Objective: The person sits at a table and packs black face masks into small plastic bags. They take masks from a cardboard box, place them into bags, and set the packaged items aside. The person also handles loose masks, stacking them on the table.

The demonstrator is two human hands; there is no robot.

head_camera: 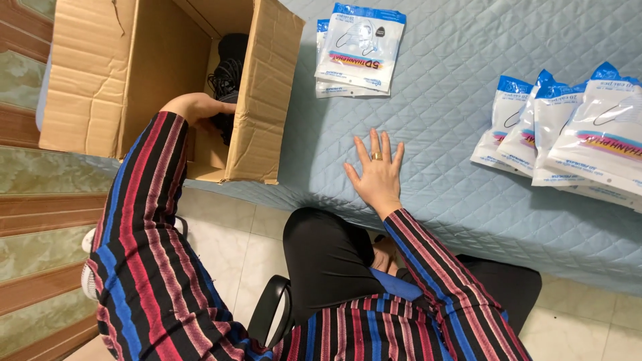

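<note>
We look down on own two hands. Left hand [197, 107] reaches inside open cardboard box [267, 93], fingers buried among black items [229, 67]; we cannot tell whether it grips any. Right hand [378, 175] lies flat, fingers spread wide, holding nothing, on quilted pale blue bed cover [455, 87]. Small stack of white-and-blue sealed packets [358, 48] beyond right hand, near box. Larger overlapping row of same packets [568, 134] far right, well apart.
</note>
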